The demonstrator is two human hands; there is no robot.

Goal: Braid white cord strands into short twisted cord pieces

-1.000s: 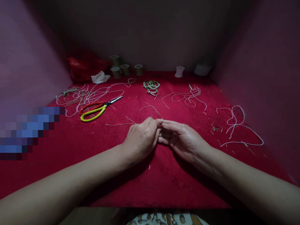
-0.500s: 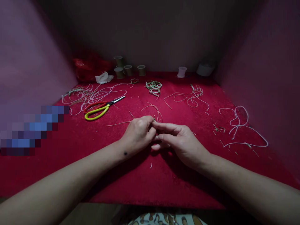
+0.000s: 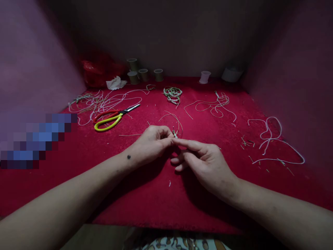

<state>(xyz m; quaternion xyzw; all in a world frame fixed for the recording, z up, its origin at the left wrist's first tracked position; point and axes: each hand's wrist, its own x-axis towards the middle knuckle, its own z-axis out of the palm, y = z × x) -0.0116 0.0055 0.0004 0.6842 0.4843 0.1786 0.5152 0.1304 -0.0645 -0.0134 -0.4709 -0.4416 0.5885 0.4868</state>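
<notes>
My left hand point(image 3: 153, 140) pinches a small knotted cord piece point(image 3: 175, 134), pale with green bits, between thumb and fingers. Thin cord ends trail from it, one point(image 3: 130, 134) to the left and others curving up behind the knot. My right hand point(image 3: 206, 163) is beside it, its index finger stretched out so the tip meets my left thumb at the knot. The thumb and other fingers of that hand are apart, holding nothing I can see. Scissors point(image 3: 108, 122) with one red and one yellow handle lie left of my hands.
Loose cords point(image 3: 104, 104) tangle at the left, more point(image 3: 218, 104) at the back right, and a white cord point(image 3: 270, 139) at the right near clippings point(image 3: 247, 141). A bundle of braided cord point(image 3: 172, 93) lies behind my hands. Thread spools point(image 3: 133, 77) and a red bag point(image 3: 96, 73) stand at the back.
My left thumb has straightened and the knot shows more clearly. My right thumb has drawn back from the left hand, leaving the index finger there. The view has shifted slightly.
</notes>
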